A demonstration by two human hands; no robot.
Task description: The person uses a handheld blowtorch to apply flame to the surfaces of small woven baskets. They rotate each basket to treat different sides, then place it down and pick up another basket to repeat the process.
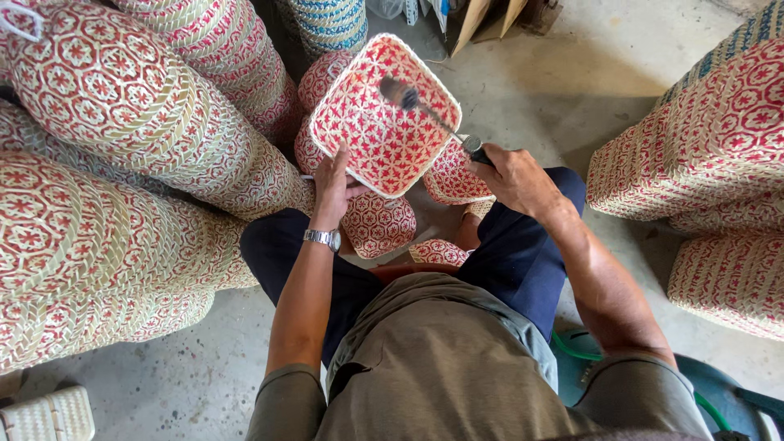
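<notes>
A seated person's left hand (333, 181) is tilting a red-and-cream woven basket (384, 114) up at twelve o'clock, exposing its base, while the right hand (513, 178), grip clamped on a brush (431, 114), is sweeping it, stacked baskets (122, 163) at nine o'clock.

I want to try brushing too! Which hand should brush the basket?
Probably the right hand: it already grips the brush, bristles on the woven basket. The left hand steadies its edge.

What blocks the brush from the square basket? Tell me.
Nothing visible does. The right hand holds the brush directly over the red-and-cream square basket, which the left hand steadies at its lower edge.
</notes>
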